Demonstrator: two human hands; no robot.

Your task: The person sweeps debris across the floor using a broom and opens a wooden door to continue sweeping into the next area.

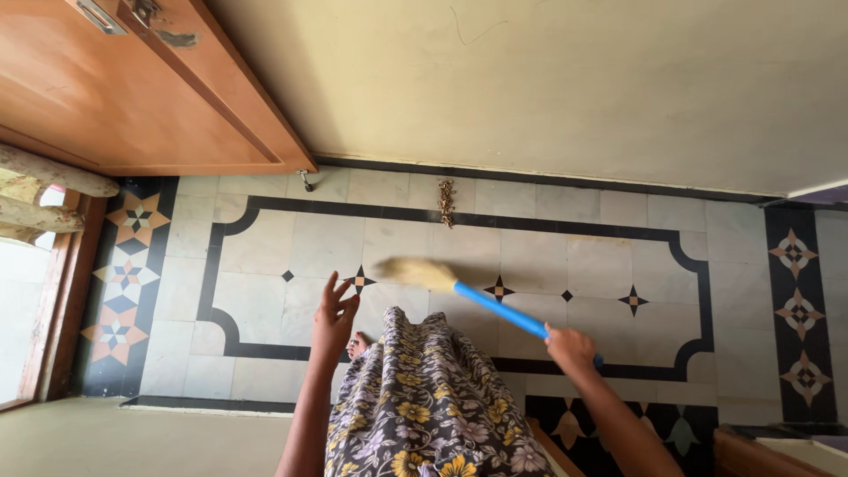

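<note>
Two hands: both are over the marble floor [291, 256], above its black inlay border.
Right hand [570, 346]: fingers are closed around the blue handle of the broom [495, 306], at the handle end.
Broom: the straw head (blurred) is near the floor, between two small black stars of the floor pattern.
Left hand [333, 320]: empty, fingers spread in the air, left of the broom head.
Dress [424, 397]: floral cloth, between both arms.
Door [132, 88]: wooden, beyond the floor's border, far left of the broom.
</note>
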